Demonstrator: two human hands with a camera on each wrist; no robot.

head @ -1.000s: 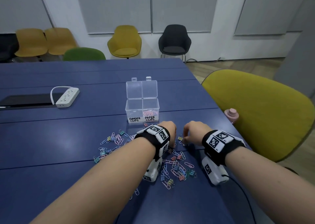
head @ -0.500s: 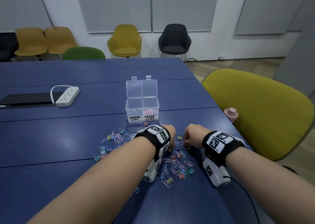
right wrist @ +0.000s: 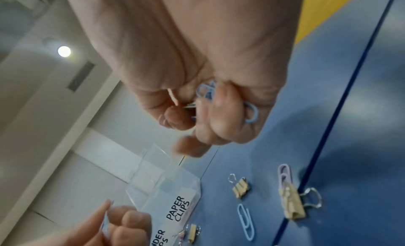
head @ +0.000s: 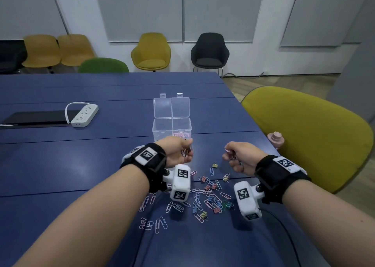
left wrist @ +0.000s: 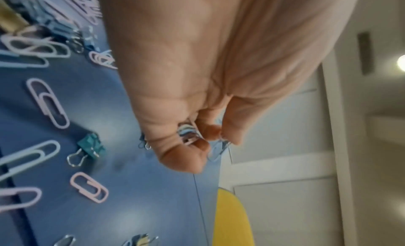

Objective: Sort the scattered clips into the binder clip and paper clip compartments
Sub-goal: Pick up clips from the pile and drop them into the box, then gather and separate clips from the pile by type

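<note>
Clear box, lid up: pink paper clips in the R "PAPER CLIPS" bin, L bin contents can't tell. L hand just in front of box clutches clips; R hand grips blue clips. Rest of clips on table between wrists; power strip far L.

Black wristbands (white tagged cameras)

Yellow chairs and a black chair line the grey-panelled wall

Box labels

The clear box at the lower middle reads "PAPER CLIPS"; its neighbouring label shows only "NDER".
</note>
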